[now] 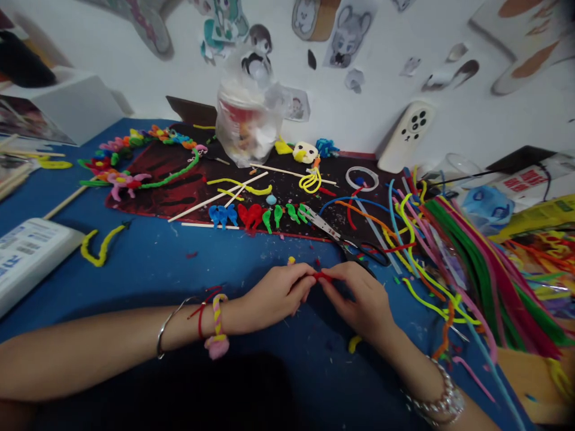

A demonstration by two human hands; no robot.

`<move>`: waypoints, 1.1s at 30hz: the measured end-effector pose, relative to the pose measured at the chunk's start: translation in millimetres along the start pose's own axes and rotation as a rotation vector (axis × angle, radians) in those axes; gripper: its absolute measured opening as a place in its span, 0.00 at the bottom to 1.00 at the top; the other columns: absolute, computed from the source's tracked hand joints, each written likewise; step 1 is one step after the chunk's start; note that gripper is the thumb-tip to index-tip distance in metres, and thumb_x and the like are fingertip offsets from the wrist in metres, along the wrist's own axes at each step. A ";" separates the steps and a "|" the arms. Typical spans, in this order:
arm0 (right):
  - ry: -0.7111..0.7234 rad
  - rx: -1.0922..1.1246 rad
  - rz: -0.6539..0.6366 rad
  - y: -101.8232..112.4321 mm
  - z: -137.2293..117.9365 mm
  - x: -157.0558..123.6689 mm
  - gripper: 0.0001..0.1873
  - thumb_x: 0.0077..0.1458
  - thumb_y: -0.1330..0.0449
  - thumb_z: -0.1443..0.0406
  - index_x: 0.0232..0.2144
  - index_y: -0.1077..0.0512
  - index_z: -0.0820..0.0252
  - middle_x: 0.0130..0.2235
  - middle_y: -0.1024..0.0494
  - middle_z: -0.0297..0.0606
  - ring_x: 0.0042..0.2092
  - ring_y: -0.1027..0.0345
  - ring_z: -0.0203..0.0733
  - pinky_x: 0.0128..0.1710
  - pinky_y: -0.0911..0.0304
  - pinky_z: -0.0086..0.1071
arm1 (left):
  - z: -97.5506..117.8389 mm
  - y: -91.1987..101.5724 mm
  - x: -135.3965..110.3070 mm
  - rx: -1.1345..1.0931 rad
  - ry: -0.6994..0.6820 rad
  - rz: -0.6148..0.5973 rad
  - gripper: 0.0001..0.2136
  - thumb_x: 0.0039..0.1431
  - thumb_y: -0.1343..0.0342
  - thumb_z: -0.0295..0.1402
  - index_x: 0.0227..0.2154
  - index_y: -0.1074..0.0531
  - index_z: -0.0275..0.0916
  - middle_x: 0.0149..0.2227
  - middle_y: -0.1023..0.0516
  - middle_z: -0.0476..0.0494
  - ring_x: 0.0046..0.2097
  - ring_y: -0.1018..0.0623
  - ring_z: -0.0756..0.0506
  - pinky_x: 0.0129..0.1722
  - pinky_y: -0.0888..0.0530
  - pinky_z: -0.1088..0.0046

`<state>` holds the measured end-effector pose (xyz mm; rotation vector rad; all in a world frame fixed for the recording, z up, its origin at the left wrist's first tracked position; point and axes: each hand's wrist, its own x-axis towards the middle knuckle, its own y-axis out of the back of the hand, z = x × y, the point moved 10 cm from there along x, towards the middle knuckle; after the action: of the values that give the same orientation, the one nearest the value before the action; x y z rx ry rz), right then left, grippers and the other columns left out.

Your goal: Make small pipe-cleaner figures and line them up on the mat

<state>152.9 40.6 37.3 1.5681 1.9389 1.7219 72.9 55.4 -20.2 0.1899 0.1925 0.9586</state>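
Observation:
Near the middle of the blue table, my left hand (276, 294) and my right hand (365, 299) meet fingertip to fingertip. Both pinch a short piece of red pipe cleaner (322, 276), most of it hidden by the fingers. Just beyond them lies a row of small twisted pipe-cleaner shapes: blue pieces (223, 216), red pieces (250, 216) and green pieces (272, 218). Scissors (326, 226) with black handles rest at the right end of this row, blades towards the green pieces. A yellow scrap (354, 343) sits beside my right wrist.
Loose coloured pipe cleaners (413, 245) and a thick bundle (485, 269) spread over the right side. At the back stand a plastic-wrapped cup (247, 120) and a phone (406, 136). A flower garland (175, 179) lies back left, a white box (36, 257) nearer. Wooden sticks (220, 196) cross the dark mat.

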 end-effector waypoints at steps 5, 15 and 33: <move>0.158 -0.140 0.090 6.3 -16.3 -5.1 0.11 0.49 0.41 0.74 0.36 0.35 0.60 0.28 0.27 0.38 0.30 0.35 0.39 0.31 0.35 0.33 | 5.9 -0.1 -3.9 -0.002 -0.014 0.025 0.11 0.64 0.61 0.34 0.37 0.36 0.37 0.17 0.37 0.57 0.20 0.35 0.55 0.22 0.37 0.81; -0.082 0.267 -0.047 5.2 3.8 4.4 0.12 0.53 0.44 0.69 0.41 0.33 0.58 0.36 0.25 0.39 0.38 0.30 0.39 0.38 0.34 0.32 | 33.2 9.2 -9.9 0.581 -0.349 0.140 0.09 0.62 0.58 0.31 0.42 0.37 0.37 0.37 0.26 0.45 0.34 0.25 0.49 0.33 0.31 0.75; -0.299 0.460 -0.072 0.7 19.1 4.3 0.08 0.50 0.40 0.70 0.34 0.24 0.56 0.33 0.21 0.34 0.35 0.28 0.37 0.37 0.32 0.29 | 44.1 5.9 -19.7 0.914 -0.575 0.260 0.06 0.60 0.55 0.33 0.34 0.35 0.37 0.26 0.28 0.50 0.25 0.29 0.51 0.23 0.36 0.76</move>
<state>163.9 56.4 33.4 1.7368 2.2940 0.9820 68.0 39.1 25.4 1.3387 0.0606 0.9765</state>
